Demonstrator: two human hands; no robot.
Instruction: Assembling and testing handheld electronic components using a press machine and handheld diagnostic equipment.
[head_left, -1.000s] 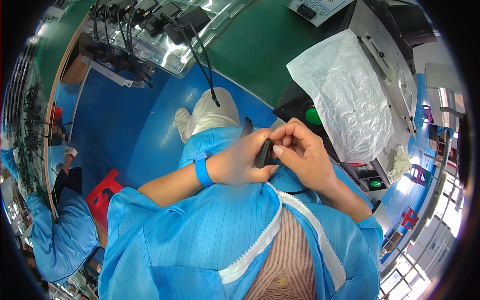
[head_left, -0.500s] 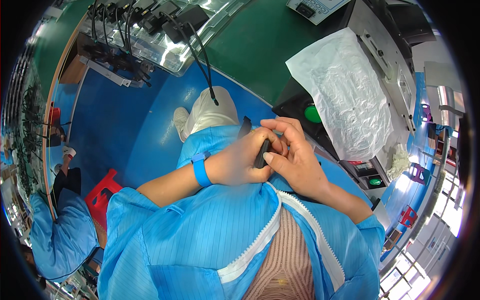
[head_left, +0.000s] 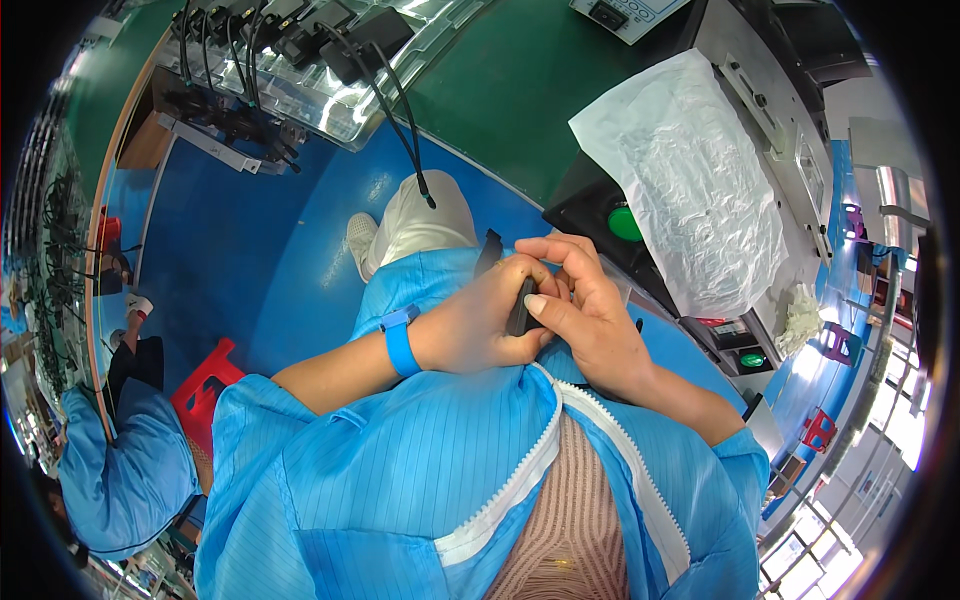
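In front of my belly, my left hand [head_left: 475, 320] is closed around a small black block-shaped piece [head_left: 521, 308], and its palm hides most of it. My right hand [head_left: 605, 325] meets it from the other side, with the thumb pressed on the piece and the fingers curled over it. A black strip [head_left: 489, 252] sticks up beyond the left hand; whether it belongs to the piece I cannot tell. Beside the right hand's outer edge shows a small dark tip [head_left: 639, 325]. A blue band [head_left: 402, 342] circles my left wrist.
Black adapters [head_left: 370, 45] with hanging cables rest on a clear plastic tray [head_left: 345, 115] on the green bench [head_left: 490, 110]. At right, white crumpled sheeting [head_left: 690, 190] covers part of a machine beside a green button [head_left: 624, 224]. A red stool [head_left: 207, 390] and a person in blue [head_left: 130, 465] are at left.
Both hands keep nearly the same place. My right hand has shifted slightly, its thumb a little higher on the black piece, and a dark tip now shows beside that hand.
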